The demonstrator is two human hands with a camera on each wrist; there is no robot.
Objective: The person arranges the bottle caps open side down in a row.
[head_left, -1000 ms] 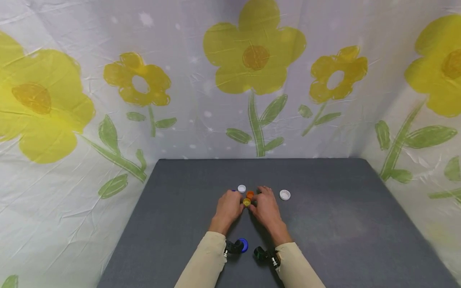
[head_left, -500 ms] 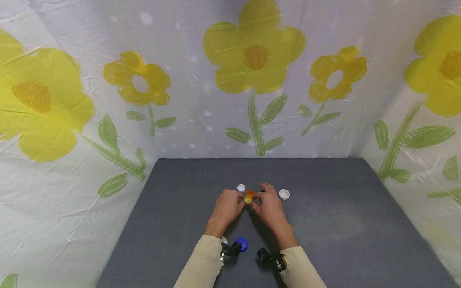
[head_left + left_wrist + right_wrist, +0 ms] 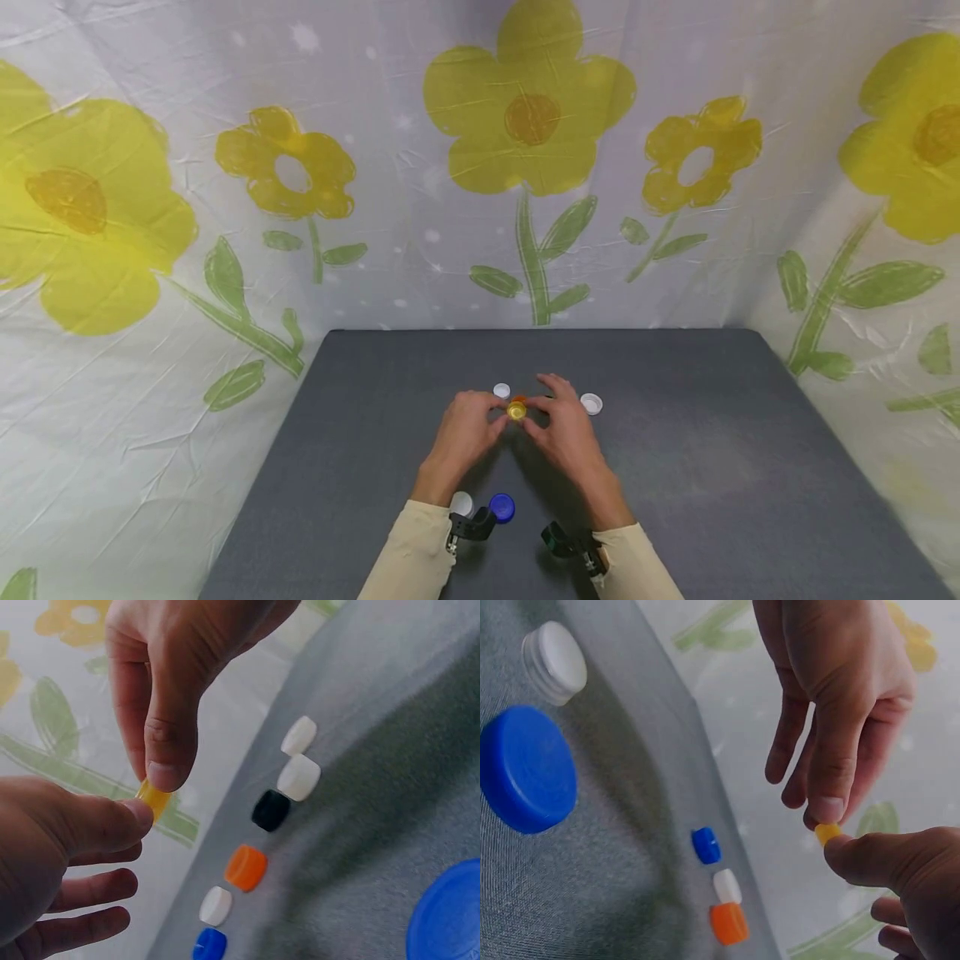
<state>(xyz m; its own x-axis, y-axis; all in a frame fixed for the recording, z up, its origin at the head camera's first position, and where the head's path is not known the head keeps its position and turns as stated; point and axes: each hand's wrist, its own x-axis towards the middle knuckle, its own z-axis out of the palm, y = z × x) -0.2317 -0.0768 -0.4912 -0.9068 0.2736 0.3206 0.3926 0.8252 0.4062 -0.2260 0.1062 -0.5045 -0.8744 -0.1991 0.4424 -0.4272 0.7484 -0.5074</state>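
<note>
A small yellow bottle cap is held off the table between both hands. My left hand pinches one side with thumb and finger; its remaining fingers spread apart in the left wrist view. On the cap's other side, my right hand pinches it too. Beyond and below the hands runs a row of caps on the table: blue, white, orange, black and two white ones. In the head view, the hands partly cover this row.
Nearer the person, a large blue lid and a white lid lie on the dark grey table. A white cap lies right of the right hand. A flower-printed curtain surrounds the back and sides.
Both hands have risen and shifted slightly away from the person with the yellow bottle cap. The left forearm has moved left, uncovering the white lid near it.
</note>
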